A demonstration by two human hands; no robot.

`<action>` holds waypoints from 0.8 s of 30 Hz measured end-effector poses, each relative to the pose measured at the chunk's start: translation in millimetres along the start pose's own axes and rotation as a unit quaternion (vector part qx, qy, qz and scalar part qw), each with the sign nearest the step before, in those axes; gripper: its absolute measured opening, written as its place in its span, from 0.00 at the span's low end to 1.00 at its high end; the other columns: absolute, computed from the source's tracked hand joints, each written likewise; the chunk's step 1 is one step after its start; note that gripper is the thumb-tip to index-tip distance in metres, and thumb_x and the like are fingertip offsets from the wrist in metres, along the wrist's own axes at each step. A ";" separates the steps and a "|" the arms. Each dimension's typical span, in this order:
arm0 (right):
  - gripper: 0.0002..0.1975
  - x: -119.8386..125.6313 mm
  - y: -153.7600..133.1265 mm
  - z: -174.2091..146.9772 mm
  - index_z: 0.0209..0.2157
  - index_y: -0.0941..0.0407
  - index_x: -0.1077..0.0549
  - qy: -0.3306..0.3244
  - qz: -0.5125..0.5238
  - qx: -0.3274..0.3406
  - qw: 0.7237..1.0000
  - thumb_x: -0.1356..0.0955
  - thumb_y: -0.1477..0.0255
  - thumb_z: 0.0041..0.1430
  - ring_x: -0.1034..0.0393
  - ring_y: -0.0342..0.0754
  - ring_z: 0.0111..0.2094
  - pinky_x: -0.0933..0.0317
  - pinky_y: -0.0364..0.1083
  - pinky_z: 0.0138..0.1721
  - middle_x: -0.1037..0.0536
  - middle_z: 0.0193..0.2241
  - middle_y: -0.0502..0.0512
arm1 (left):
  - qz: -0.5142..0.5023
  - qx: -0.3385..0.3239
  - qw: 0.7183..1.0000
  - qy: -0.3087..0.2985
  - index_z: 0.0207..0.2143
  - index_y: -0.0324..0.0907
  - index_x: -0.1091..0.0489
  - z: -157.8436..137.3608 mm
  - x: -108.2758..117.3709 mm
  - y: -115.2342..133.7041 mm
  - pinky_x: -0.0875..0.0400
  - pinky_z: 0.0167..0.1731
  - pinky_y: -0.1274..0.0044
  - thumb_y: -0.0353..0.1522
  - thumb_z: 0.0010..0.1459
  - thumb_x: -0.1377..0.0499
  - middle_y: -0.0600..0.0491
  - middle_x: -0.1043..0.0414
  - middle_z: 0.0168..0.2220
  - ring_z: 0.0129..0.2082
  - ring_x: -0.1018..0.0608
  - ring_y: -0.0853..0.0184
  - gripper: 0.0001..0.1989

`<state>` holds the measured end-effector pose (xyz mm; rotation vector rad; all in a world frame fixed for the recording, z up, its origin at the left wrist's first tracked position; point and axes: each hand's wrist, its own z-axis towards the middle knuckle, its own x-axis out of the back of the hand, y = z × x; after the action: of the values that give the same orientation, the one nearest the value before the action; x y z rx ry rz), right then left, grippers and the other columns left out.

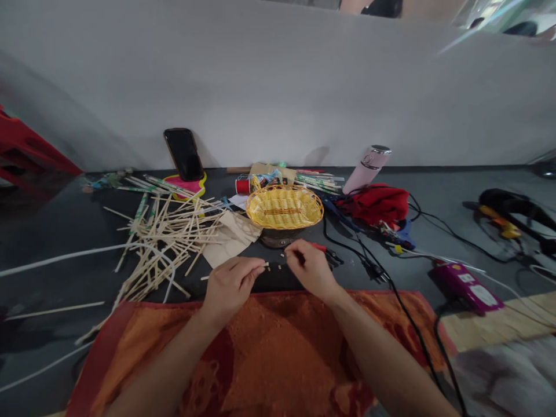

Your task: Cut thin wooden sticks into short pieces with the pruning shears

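Note:
My left hand (232, 284) is closed in a pinch on a short piece of pale wooden stick (265, 264) at its fingertips. My right hand (310, 267) has its fingers curled together just to the right; what they hold, if anything, is hidden. A few tiny cut pieces (280, 267) lie on the dark floor between the hands. Beyond them stands a yellow woven basket (284, 208) with only its woven bottom visible inside. Red-handled pliers (320, 247) lie partly behind my right hand. Many pale thin sticks (174, 231) are heaped left of my left hand.
An orange towel (269, 353) lies under my forearms. A phone (184, 153) leans against the wall. Red thread (242, 186), a pink bottle (367, 168) and red cloth (376, 204) stand or lie behind. Black cables run right, near a purple box (469, 286).

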<state>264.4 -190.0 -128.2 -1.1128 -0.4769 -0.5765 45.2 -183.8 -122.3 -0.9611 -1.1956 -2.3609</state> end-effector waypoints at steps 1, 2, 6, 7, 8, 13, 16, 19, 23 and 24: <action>0.06 4.6 3.8 1.5 0.29 0.55 0.31 0.026 -0.019 -0.025 0.999 0.37 0.75 0.59 0.35 0.43 0.27 0.42 0.41 0.30 0.29 0.25 0.48 | -0.001 0.006 1.000 0.007 0.42 0.45 0.26 0.7 2.0 -1.2 0.29 0.41 0.77 0.33 0.63 0.46 0.52 0.21 0.39 0.39 0.21 0.67 0.10; 0.08 8.9 7.1 2.7 0.27 0.55 0.32 0.043 -0.036 -0.044 0.997 0.37 0.73 0.61 0.36 0.42 0.25 0.43 0.41 0.29 0.31 0.23 0.47 | 0.001 0.015 1.000 0.008 0.43 0.45 0.26 1.3 3.7 -2.7 0.29 0.41 0.78 0.33 0.63 0.46 0.52 0.21 0.40 0.39 0.21 0.68 0.10; 0.06 16.2 12.9 4.0 0.34 0.55 0.29 0.051 -0.042 -0.035 0.997 0.37 0.74 0.62 0.33 0.44 0.30 0.39 0.43 0.34 0.28 0.28 0.50 | 0.027 0.051 0.998 0.006 0.45 0.46 0.26 2.2 5.8 -9.2 0.29 0.42 0.78 0.33 0.63 0.47 0.52 0.21 0.42 0.40 0.21 0.67 0.12; 0.08 15.2 12.9 3.4 0.40 0.55 0.29 0.040 -0.034 -0.016 0.999 0.38 0.76 0.62 0.31 0.46 0.35 0.38 0.44 0.38 0.26 0.33 0.52 | 0.034 0.057 0.998 0.003 0.46 0.45 0.27 2.3 5.6 -10.2 0.29 0.43 0.77 0.33 0.63 0.48 0.52 0.22 0.43 0.40 0.21 0.67 0.13; 0.11 13.3 12.7 2.3 0.44 0.54 0.29 0.020 -0.029 0.005 0.999 0.39 0.78 0.62 0.31 0.46 0.39 0.37 0.45 0.42 0.26 0.38 0.54 | 0.040 0.060 0.997 0.000 0.46 0.45 0.27 2.4 5.4 -10.8 0.29 0.44 0.77 0.32 0.64 0.48 0.52 0.22 0.43 0.41 0.21 0.66 0.13; 0.13 1.8 12.1 -5.1 0.44 0.52 0.27 -0.119 -0.069 0.058 0.989 0.38 0.78 0.62 0.28 0.47 0.41 0.35 0.45 0.44 0.25 0.41 0.55 | 0.048 0.075 0.996 -0.008 0.46 0.45 0.27 4.3 5.3 -12.1 0.29 0.44 0.76 0.32 0.64 0.49 0.51 0.23 0.44 0.41 0.22 0.66 0.14; 0.12 -4.2 9.2 -7.7 0.45 0.52 0.27 -0.146 -0.103 0.058 0.982 0.35 0.76 0.61 0.28 0.46 0.40 0.35 0.44 0.42 0.25 0.40 0.54 | 0.044 0.078 0.996 -0.007 0.47 0.45 0.28 4.9 4.9 -13.8 0.29 0.45 0.76 0.33 0.64 0.50 0.51 0.23 0.44 0.41 0.22 0.66 0.14; 0.09 -12.1 3.2 -8.7 0.43 0.52 0.26 -0.152 -0.131 0.063 0.978 0.34 0.74 0.61 0.28 0.46 0.38 0.36 0.43 0.40 0.24 0.38 0.54 | 0.043 0.073 0.996 -0.007 0.47 0.45 0.27 4.5 3.5 -15.4 0.29 0.45 0.76 0.33 0.64 0.50 0.51 0.23 0.44 0.41 0.22 0.66 0.14; 0.08 -22.9 -2.3 -9.2 0.42 0.52 0.25 -0.151 -0.174 0.065 0.971 0.34 0.71 0.62 0.28 0.45 0.35 0.37 0.41 0.35 0.24 0.36 0.53 | 0.042 0.067 0.997 -0.010 0.47 0.45 0.27 3.5 2.4 -16.2 0.29 0.44 0.76 0.33 0.64 0.50 0.51 0.23 0.44 0.41 0.22 0.66 0.14; 0.08 -24.7 -2.5 -9.1 0.42 0.52 0.25 -0.151 -0.182 0.066 0.969 0.34 0.71 0.62 0.28 0.44 0.34 0.38 0.41 0.34 0.24 0.36 0.53 | 0.043 0.067 0.997 -0.011 0.47 0.45 0.28 3.5 2.4 -16.2 0.29 0.44 0.76 0.33 0.64 0.50 0.51 0.23 0.44 0.41 0.22 0.66 0.14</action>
<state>244.6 -194.5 -145.3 -0.9943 -0.9839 -0.6853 36.0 -171.4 -128.6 -0.9757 -1.2777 -2.1785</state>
